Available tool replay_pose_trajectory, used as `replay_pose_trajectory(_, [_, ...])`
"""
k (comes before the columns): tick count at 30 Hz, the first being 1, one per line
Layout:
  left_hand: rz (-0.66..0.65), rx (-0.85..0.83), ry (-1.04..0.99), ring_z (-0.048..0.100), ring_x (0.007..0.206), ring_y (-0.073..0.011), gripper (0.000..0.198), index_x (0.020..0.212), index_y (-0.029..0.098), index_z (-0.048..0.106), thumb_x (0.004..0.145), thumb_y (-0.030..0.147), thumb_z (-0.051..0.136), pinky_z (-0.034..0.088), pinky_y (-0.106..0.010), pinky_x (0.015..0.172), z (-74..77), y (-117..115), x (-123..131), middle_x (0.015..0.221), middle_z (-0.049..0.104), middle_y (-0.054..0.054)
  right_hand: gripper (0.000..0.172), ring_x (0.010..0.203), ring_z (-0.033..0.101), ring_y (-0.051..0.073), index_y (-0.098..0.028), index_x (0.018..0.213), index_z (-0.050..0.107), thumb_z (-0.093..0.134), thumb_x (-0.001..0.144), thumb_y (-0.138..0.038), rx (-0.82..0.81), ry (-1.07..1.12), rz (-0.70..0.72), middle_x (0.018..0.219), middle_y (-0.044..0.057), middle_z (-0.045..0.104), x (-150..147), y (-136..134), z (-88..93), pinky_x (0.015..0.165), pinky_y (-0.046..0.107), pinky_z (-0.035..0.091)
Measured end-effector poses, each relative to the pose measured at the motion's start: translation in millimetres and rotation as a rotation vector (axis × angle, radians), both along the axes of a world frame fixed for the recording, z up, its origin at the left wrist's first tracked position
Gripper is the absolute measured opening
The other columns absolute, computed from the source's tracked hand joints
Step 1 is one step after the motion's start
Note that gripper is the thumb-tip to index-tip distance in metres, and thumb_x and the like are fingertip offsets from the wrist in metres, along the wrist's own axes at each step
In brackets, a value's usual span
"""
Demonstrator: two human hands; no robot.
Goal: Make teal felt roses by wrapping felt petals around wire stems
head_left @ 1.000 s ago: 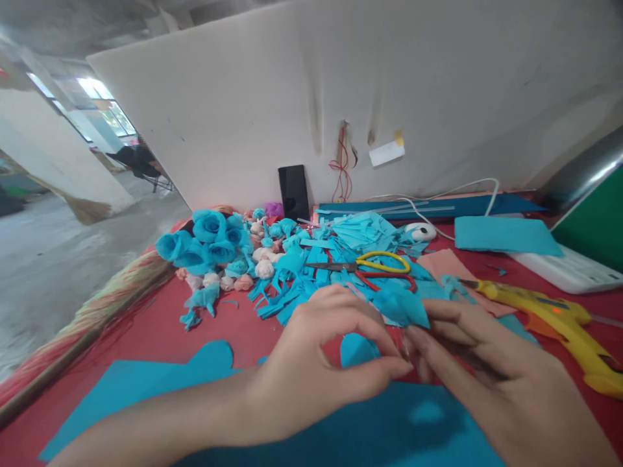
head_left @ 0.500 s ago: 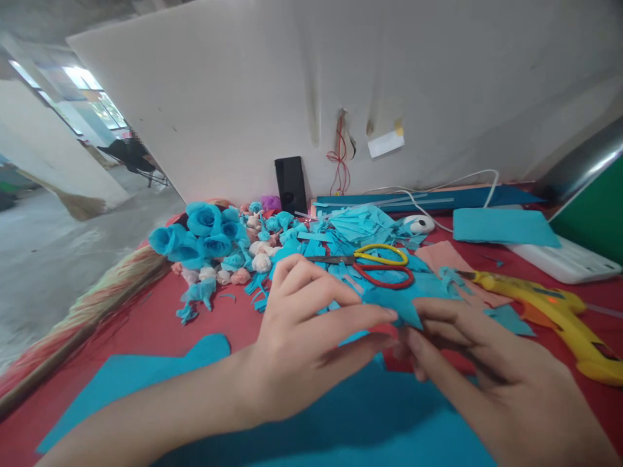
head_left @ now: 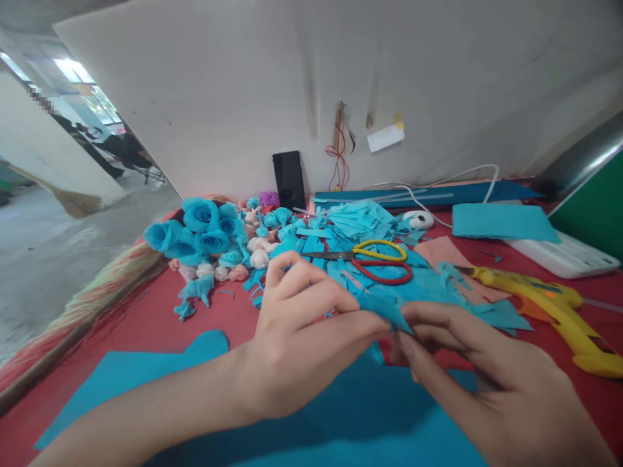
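Between my two hands is a small piece of blue crepe paper (head_left: 387, 311), pinched at its lower edge. My left hand (head_left: 302, 337) is closed on it with thumb and forefinger, the other fingers curled. From the right side, my right hand (head_left: 477, 363) pinches the same piece between thumb and fingers. Below them lies a large blue paper sheet (head_left: 360, 415). Just beyond my hands, scissors (head_left: 379, 263) with one yellow and one red handle rest on a heap of cut blue paper strips (head_left: 360, 222).
Blue paper roses (head_left: 199, 230) and several small pink and blue rolled flowers (head_left: 260, 259) sit at the left. A yellow glue gun (head_left: 549, 298) lies right, near a blue paper stack (head_left: 503, 222) on a white device (head_left: 574, 253). A phone (head_left: 289, 181) leans on the white panel.
My left thumb has closed against its forefinger on the blue paper. Both hands have shifted slightly left, and the view has tilted a little. In the background, a dark figure has appeared at left.
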State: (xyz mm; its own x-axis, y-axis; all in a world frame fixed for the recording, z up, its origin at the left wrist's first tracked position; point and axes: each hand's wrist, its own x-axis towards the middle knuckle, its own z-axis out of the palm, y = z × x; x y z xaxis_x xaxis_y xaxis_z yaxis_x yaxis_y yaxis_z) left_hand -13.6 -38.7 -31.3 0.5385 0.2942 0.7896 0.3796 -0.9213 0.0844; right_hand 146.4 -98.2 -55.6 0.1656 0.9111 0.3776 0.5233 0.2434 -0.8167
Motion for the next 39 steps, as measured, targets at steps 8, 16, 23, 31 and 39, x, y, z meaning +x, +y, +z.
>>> replay_pose_trajectory(8, [-0.068,-0.193,-0.013,0.044,0.063,-0.0113,0.009,0.072,0.018,0.065,0.079,0.015,0.062,0.036,-0.029,0.066,4.3,-6,-1,0.061,0.055,0.001,0.005,0.042,0.058,0.013,-0.028,0.069,0.062,0.062,0.067,-0.033,-0.135,0.238,-0.033,0.054,-0.005,0.066,-3,0,6.3,0.04,0.017,0.047])
replay_pose_trajectory(16, [-0.143,-0.265,-0.055,0.047,0.068,-0.0115,0.016,0.074,0.02,0.059,0.087,0.024,0.052,0.035,-0.03,0.074,-1.3,-11,0,0.066,0.055,0.001,0.012,0.044,0.057,0.016,-0.026,0.076,0.057,0.058,0.073,-0.038,-0.346,0.395,0.112,0.05,-0.003,0.059,4,3,8.3,0.042,0.024,0.05])
replay_pose_trajectory(23, [-0.19,-0.302,-0.057,0.055,0.074,-0.0107,0.009,0.078,0.019,0.057,0.086,0.019,0.053,0.038,-0.03,0.08,4.2,-10,-3,0.082,0.064,-0.001,0.03,0.045,0.056,0.013,-0.023,0.06,0.057,0.059,0.076,-0.048,-0.444,0.504,0.254,0.052,0.0,0.062,10,6,8.1,0.047,0.022,0.049])
replay_pose_trajectory(31, [-0.165,-0.313,-0.081,0.06,0.072,-0.013,0.008,0.079,0.018,0.059,0.076,0.012,0.064,0.042,-0.03,0.075,5.8,-4,-3,0.076,0.07,-0.001,0.022,0.038,0.053,0.006,-0.021,0.069,0.058,0.066,0.074,-0.041,-0.621,0.875,0.349,0.052,-0.002,0.064,4,2,8.9,0.04,0.012,0.039])
replay_pose_trajectory(39, [-0.163,-0.335,-0.083,0.059,0.069,-0.0117,0.007,0.078,0.019,0.055,0.082,0.014,0.057,0.038,-0.034,0.076,7.4,-6,-3,0.081,0.073,0.002,0.028,0.035,0.051,0.006,-0.019,0.069,0.054,0.064,0.075,-0.045,-0.655,0.816,0.435,0.052,-0.004,0.062,6,2,3.1,0.039,0.015,0.036])
